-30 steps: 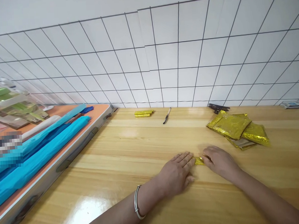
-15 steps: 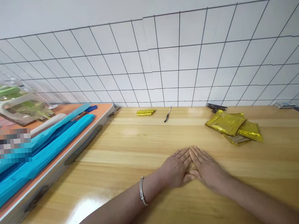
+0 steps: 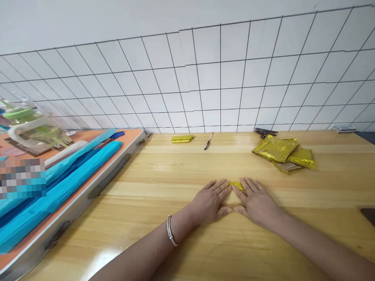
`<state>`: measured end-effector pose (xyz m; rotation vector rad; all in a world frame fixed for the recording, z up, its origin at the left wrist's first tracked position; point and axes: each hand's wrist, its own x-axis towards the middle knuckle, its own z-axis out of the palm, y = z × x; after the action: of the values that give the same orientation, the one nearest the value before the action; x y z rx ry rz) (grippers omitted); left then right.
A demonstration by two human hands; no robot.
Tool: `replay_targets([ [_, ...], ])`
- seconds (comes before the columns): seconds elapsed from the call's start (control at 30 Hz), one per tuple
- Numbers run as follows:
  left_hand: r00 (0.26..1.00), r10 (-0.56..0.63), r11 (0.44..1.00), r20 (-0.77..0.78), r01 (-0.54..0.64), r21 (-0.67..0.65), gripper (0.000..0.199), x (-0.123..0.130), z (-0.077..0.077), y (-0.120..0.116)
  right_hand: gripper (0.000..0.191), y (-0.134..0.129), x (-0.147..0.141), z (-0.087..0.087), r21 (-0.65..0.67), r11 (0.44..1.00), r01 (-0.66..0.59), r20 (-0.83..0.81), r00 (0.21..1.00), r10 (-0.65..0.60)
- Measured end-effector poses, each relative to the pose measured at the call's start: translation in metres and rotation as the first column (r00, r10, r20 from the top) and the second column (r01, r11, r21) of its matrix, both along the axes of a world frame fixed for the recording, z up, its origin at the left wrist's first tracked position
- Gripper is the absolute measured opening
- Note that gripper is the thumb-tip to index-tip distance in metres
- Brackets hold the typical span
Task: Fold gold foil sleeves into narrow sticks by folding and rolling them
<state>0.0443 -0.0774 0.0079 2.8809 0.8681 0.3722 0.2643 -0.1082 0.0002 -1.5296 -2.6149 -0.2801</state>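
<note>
As fingers (image 3: 220, 184) stretched out flat, a gold strip (image 3: 236, 184) lay between

While the left hand (image 3: 212, 201) and the right hand (image 3: 258, 202) rested palms down with their fingers straightened, a short piece of the gold strip showed between their fingertips on the wooden table (image 3: 159, 172). The left fingertips reached its left end; the right index fingertip lay at its near edge. How far the strip ran beneath the fingers could not be told. Nearer the person, the two thumbs pointed toward each other, tips almost meeting. A pale bangle (image 3: 171, 231) circled the left wrist.

Beyond the hands, near the table's back edge, lay some folded gold pieces (image 3: 182, 139), and right of them a pen (image 3: 208, 141) with its dark end toward the person. On the right, flat gold packets (image 3: 276, 149) overlapped in a skewed pile, a black clip (image 3: 266, 132) just behind them. Farther right, close to the wall (image 3: 240, 73), sat a small pale box (image 3: 344, 128).

At the left, an orange board (image 3: 130, 138) bore long blue rolls (image 3: 81, 174) and, farther back, a container with a green lid (image 3: 19, 114).
</note>
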Motion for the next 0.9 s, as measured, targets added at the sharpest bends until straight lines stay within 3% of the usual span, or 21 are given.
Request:
replay_targets([
  [0.3,0.995,0.098,0.994,-0.019,-0.096,0.057,0.054,-0.011,-0.003,-0.007,0.051,-0.007,0.015,-0.002,-0.005,1.000,0.021,0.002,1.000,-0.021],
  [0.6,0.991,0.132,0.991,-0.028,-0.132,-0.006,0.050,-0.015,-0.001,-0.009,0.050,-0.016,0.045,-0.003,-0.077,0.996,0.047,0.038,0.998,-0.044],
  [0.9,0.983,0.185,0.982,-0.013,-0.185,-0.031,0.045,-0.025,0.002,-0.013,0.050,-0.016,0.050,-0.009,-0.079,0.996,0.047,0.030,0.999,-0.044],
])
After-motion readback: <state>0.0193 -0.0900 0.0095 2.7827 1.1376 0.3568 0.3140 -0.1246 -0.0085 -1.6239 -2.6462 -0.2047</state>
